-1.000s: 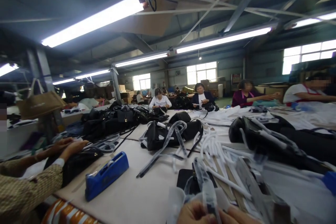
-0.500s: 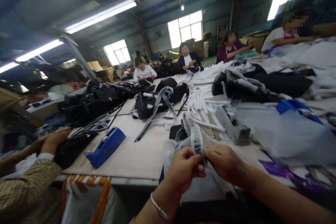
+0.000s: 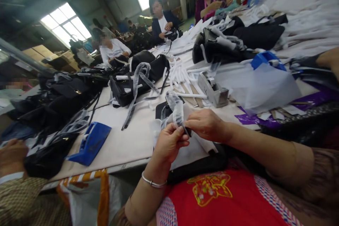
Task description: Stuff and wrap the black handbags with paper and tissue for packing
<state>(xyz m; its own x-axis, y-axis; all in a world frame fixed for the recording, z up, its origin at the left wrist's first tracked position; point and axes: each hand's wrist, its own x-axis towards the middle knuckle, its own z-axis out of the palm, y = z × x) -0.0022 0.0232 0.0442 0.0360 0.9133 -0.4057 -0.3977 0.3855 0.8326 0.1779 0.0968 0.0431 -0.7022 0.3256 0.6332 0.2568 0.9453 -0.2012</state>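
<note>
Head view: the left hand [image 3: 169, 142] has its thumb and fingers pinched together on a plastic-wrapped strap [image 3: 178, 111], and the right hand [image 3: 208, 125] is just beside it, its fingertips drawn close together at the strap's near end; whether they grip it too, I cannot tell. The strap loops up from the fingers, in front of the person's red apron [image 3: 212, 203], above a pale sheet [image 3: 182, 153] at the table's near edge. Ahead of the right hand stands a grey metal tape dispenser [image 3: 215, 91], near a spread of white tubes [image 3: 180, 76]. A blue tape dispenser [image 3: 92, 143] sits on the table [image 3: 127, 143] to the left, and a black bag [image 3: 120, 93] lies farther back.
</note>
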